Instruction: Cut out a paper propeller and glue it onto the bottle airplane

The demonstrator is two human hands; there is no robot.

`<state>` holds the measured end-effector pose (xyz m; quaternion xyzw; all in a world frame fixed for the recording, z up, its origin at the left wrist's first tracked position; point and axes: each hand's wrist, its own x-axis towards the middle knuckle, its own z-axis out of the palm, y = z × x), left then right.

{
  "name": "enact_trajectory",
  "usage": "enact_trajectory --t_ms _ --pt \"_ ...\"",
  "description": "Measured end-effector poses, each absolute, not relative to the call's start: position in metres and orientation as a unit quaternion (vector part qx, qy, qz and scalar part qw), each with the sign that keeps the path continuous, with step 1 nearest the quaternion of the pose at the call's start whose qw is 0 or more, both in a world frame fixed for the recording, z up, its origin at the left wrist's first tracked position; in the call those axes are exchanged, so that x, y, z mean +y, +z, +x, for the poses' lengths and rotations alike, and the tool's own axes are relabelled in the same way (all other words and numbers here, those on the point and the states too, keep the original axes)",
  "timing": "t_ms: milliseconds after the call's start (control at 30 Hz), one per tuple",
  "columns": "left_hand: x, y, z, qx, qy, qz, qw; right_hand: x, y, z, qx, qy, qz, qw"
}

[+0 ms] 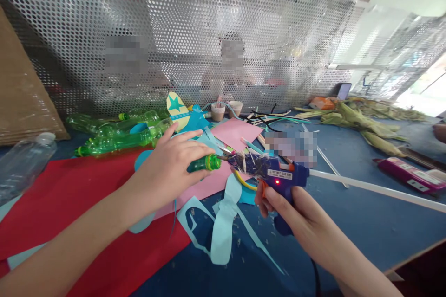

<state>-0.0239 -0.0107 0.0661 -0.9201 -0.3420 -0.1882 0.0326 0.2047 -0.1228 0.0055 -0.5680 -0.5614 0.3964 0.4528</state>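
While left hand (179,155) arches, right hand (304,209) grips gun (289,174)

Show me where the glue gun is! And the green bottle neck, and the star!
Glue gun (279,174): head view, on the white label on its body.
Green bottle neck (213,162): head view, on its ridged mouth end.
Star (175,104): head view, on its middle.

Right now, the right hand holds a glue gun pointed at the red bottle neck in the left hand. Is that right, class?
Not red: the bottle neck in the left hand is green, as the head view shows. The rest is right.
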Motion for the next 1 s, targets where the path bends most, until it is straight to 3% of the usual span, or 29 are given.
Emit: enact_trajectory --t_ms 1000 --pt "-0.0107 0.0676 -0.0244 -0.344 -0.188 -0.919 0.028 -0.1209 0.0042 0.2050 -0.550 0.385 -0.595 0.441"
